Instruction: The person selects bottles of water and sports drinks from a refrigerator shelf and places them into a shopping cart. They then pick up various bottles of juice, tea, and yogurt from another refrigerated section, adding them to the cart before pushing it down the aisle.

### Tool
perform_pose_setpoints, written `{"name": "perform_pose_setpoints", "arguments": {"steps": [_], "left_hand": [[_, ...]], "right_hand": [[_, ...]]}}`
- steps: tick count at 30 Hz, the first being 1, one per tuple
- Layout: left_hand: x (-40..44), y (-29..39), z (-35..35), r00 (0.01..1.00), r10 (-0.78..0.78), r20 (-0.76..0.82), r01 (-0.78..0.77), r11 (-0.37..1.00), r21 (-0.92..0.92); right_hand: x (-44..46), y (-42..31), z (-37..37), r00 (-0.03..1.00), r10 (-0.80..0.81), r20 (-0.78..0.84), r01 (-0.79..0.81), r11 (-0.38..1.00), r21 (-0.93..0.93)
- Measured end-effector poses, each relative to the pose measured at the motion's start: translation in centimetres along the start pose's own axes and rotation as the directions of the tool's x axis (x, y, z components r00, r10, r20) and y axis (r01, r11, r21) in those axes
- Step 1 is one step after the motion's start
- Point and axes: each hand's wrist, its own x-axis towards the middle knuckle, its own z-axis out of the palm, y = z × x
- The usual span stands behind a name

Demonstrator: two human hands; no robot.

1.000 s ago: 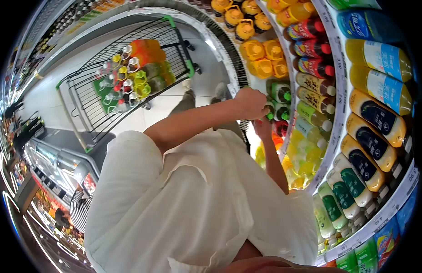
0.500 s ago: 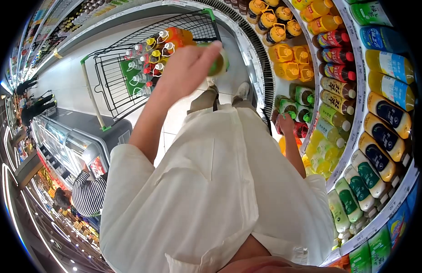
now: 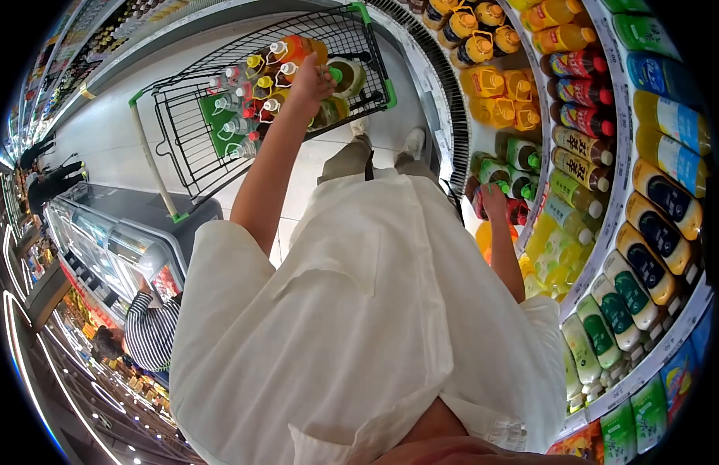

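My left hand point(image 3: 311, 85) is over the shopping cart point(image 3: 177, 155), beside the green cap of a large drink bottle point(image 3: 349, 77) lying in it. Its fingers are loosely curled and look apart, not wrapped round the cap. Large bottles with white handles, among them an orange-drink bottle point(image 3: 294, 48), fill the cart's far part. A dark green bottle point(image 3: 328, 114) lies below my left hand. On the right, my right hand point(image 3: 493, 199) reaches to the lower shelf, its fingers closed at the neck of a green-capped bottle point(image 3: 491, 172); my hand partly hides the grip.
Curved shelves point(image 3: 611, 256) on the right hold several rows of bottled drinks. A glass-topped freezer point(image 3: 119, 240) stands at the left, with a person in a striped top point(image 3: 150, 333) beside it. More people stand farther off. My shoes are on the tiled floor point(image 3: 313, 159).
My left hand has lowered and moved back over the cart; the large bottle it carried now rests inside, beside my fingers. My right hand stays at the same shelf spot.
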Motion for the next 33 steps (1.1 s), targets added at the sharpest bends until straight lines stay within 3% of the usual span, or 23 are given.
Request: {"name": "perform_pose_setpoints", "arguments": {"steps": [2,4,5,7,8,10,11,13,15,19,21,24,25,27,28,31,33], "left_hand": [[2.0,-2.4,-0.9,1.000,-0.016,-0.005,0.016,1.000,-0.018],[3.6,-4.9,-1.8,0.999,-0.027,-0.043,0.025,0.998,-0.054],[4.3,-5.9,-2.2,0.999,-0.032,-0.043,0.030,0.998,-0.061],[4.9,-7.1,-2.6,0.986,-0.135,-0.095,0.121,0.983,-0.135],[5.0,-7.9,-2.9,0.984,-0.152,-0.092,0.131,0.970,-0.202],[4.8,-9.1,-2.6,0.977,-0.186,-0.102,0.156,0.956,-0.249],[4.6,-9.7,-2.3,0.970,-0.217,-0.108,0.179,0.941,-0.287],[4.3,-10.4,-2.5,0.973,-0.207,-0.100,0.169,0.938,-0.303],[4.9,-11.2,-3.0,0.961,-0.258,-0.095,0.182,0.856,-0.484],[4.7,-11.9,-3.2,0.962,-0.255,-0.100,0.175,0.853,-0.493],[5.3,-12.5,-3.8,0.965,-0.254,-0.061,0.181,0.817,-0.547],[7.0,-14.1,-4.5,0.969,-0.219,-0.112,0.133,0.849,-0.512],[7.1,-13.9,-4.7,0.970,-0.218,-0.107,0.132,0.842,-0.523],[7.3,-13.5,-5.1,0.965,-0.242,-0.103,0.152,0.832,-0.533],[7.7,-13.7,-5.5,0.965,-0.240,-0.101,0.148,0.825,-0.545],[7.9,-14.5,-6.5,0.966,-0.255,-0.038,0.190,0.805,-0.562],[7.8,-14.8,-6.8,0.974,-0.224,0.008,0.188,0.798,-0.573]], "right_hand": [[1.0,1.6,0.6,1.000,0.003,-0.022,-0.004,0.999,-0.035],[1.8,2.4,0.5,0.998,0.025,0.054,-0.033,0.989,0.143],[2.1,2.5,0.4,0.998,0.025,0.056,-0.033,0.990,0.134],[2.4,1.5,-0.4,0.939,0.291,0.183,-0.344,0.817,0.462],[2.7,1.0,-1.2,0.939,0.289,0.184,-0.343,0.823,0.452],[2.8,-2.4,-4.3,0.819,0.523,0.235,-0.563,0.657,0.501],[2.6,-4.2,-5.9,0.821,0.521,0.233,-0.561,0.665,0.493],[1.7,-7.1,-8.6,0.812,0.486,0.324,-0.583,0.708,0.399],[1.1,-10.1,-10.4,0.828,0.459,0.321,-0.558,0.730,0.396],[-4.7,-22.8,-16.2,0.890,0.349,0.294,-0.449,0.781,0.434],[-7.8,-28.3,-18.5,0.956,0.152,0.252,-0.239,0.902,0.360],[-11.5,-36.4,-22.1,0.966,0.014,0.257,-0.086,0.958,0.272],[-11.9,-37.9,-22.7,0.967,0.009,0.254,-0.078,0.962,0.262],[-12.3,-40.9,-23.6,0.928,-0.227,0.296,0.088,0.905,0.417],[-12.4,-43.1,-23.7,0.910,-0.272,0.312,0.104,0.880,0.463],[-11.4,-49.4,-21.9,0.912,-0.247,0.328,0.051,0.861,0.506],[-9.5,-53.1,-19.5,0.884,-0.310,0.350,0.096,0.853,0.512]]}}
